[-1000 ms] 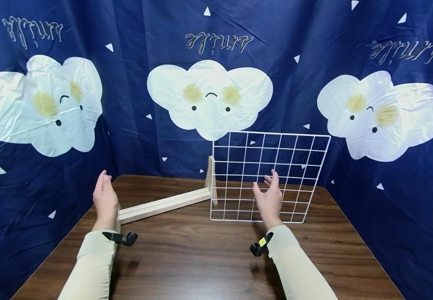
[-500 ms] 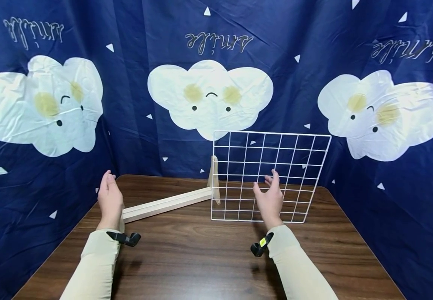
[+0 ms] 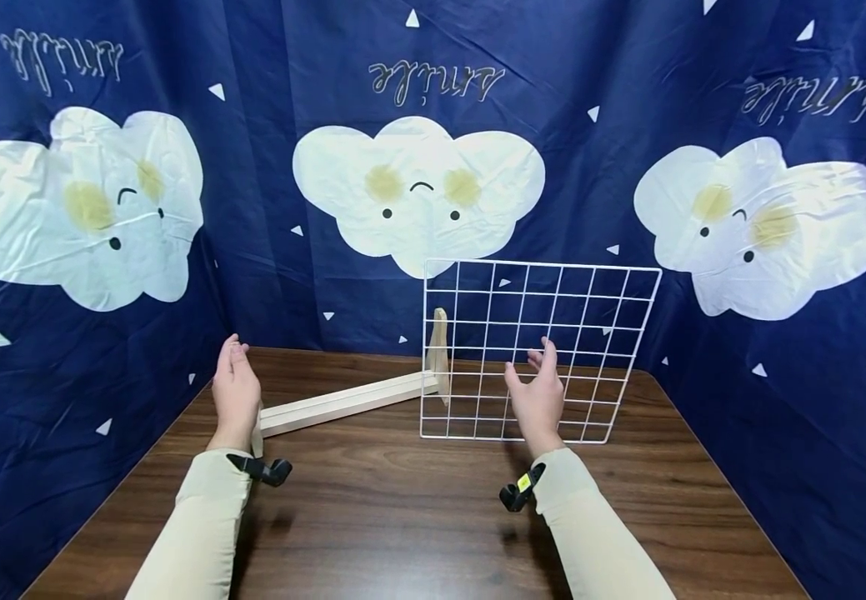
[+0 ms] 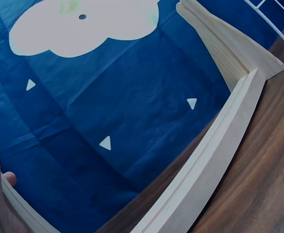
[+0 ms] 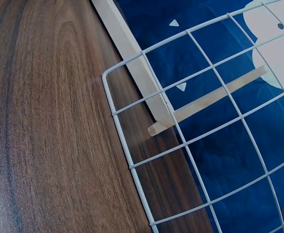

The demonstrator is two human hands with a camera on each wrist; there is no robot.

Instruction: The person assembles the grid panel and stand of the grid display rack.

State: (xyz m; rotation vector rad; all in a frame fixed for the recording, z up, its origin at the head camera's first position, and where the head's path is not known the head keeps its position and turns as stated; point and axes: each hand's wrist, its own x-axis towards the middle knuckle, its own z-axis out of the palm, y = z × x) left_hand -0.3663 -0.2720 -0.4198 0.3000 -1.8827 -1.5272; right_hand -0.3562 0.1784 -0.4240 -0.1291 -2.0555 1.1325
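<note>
A pale wooden stand, a long bar point(image 3: 350, 404) with an upright end piece point(image 4: 239, 46) at its far end, lies slantwise on the table. My left hand point(image 3: 236, 402) holds its near-left end piece point(image 4: 23, 211); the hand hides most of that piece in the head view. A white wire grid panel point(image 3: 470, 417) stands on edge to the right. My right hand point(image 3: 539, 404) holds it at the middle, thumb and fingers spread over the wires. Through the grid's left columns shows the stand's far end piece point(image 5: 205, 104), behind the wires.
A dark wood table point(image 3: 387, 517) lies under everything. Blue curtain point(image 3: 267, 250) with white clouds encloses the back and both sides, close behind the grid and stand.
My left hand has moved right, and the wooden stand has slid right with it. Its far end piece now sits further behind the grid. The right hand and grid have stayed put.
</note>
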